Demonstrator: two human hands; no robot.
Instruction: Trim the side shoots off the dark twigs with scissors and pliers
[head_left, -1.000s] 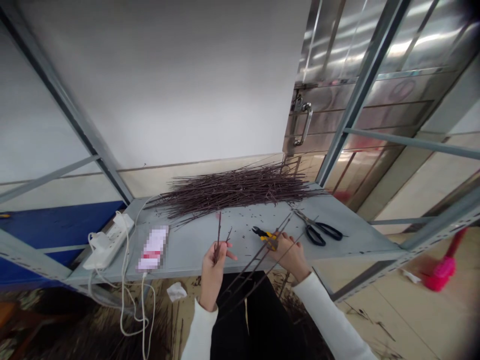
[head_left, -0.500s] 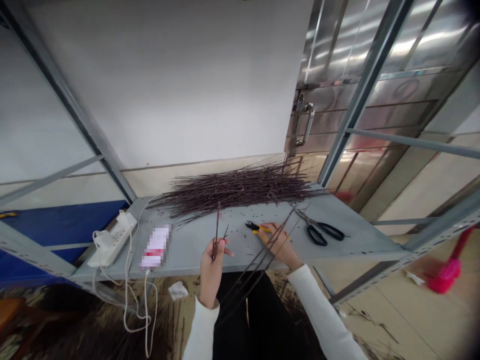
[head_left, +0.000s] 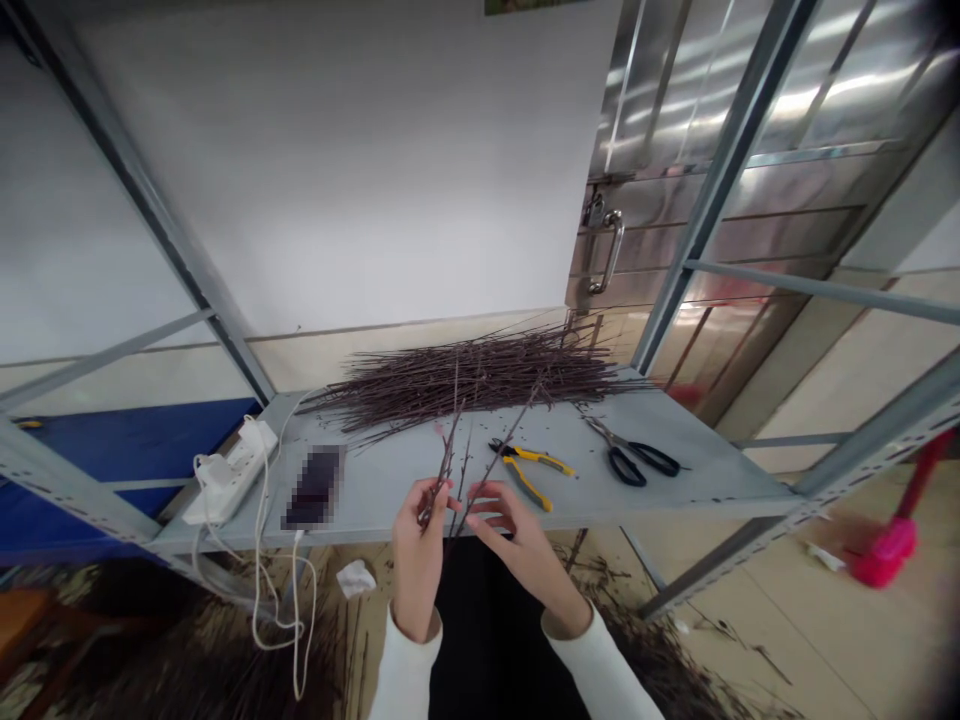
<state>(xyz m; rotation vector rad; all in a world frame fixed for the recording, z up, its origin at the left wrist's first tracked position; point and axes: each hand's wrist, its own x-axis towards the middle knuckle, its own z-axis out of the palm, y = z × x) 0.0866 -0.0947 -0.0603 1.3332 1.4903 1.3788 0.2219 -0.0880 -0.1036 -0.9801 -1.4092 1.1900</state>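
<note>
In my left hand (head_left: 420, 540) are several thin dark twigs (head_left: 444, 470), standing roughly upright between thumb and fingers. My right hand (head_left: 517, 540) is close beside it, fingers curved and thumb below, around a longer twig (head_left: 499, 455) that slants up to the right. Another thin twig stands between the two hands. Just beyond my right hand, yellow-handled pliers (head_left: 529, 470) lie on the grey shelf (head_left: 390, 470) with their handles spread. Black-handled scissors (head_left: 630, 455) rest farther right.
A large pile of dark twigs (head_left: 472, 375) lies along the back of the shelf. On the left are a blurred-out phone (head_left: 313, 490), a white power strip (head_left: 232, 470) and loose white cables (head_left: 259, 560). Metal uprights (head_left: 697, 230) frame both sides. Twig scraps litter the floor.
My right hand has let go of the pliers, which now lie on the shelf. It has moved left with its twigs to beside my left hand. The phone's screen has gone dark.
</note>
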